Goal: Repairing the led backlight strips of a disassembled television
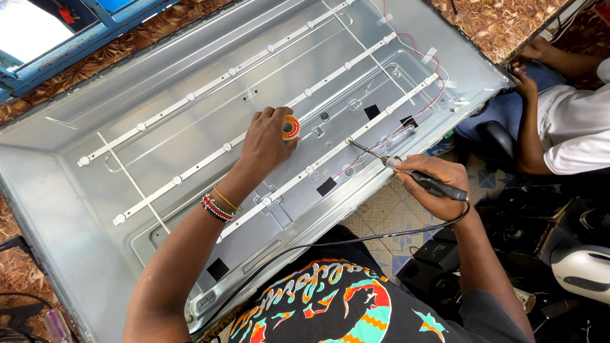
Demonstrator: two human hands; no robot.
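Right hand [431,184] is gripping a black-handled soldering iron [406,171] w/ tip touching the near white LED strip [330,154] in the grey metal TV back panel [95,209]. Left hand [267,143] is pinching a small orange solder spool [291,127] just above it. Risks: hot tip lingering & lifting a pad, or slipping twd the thin red wires [426,57]; the black cord [330,244] is trailing across the lap & could snag

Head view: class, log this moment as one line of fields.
left hand: holds solder spool | right hand: holds soldering iron | tip: on LED strip | base: metal panel
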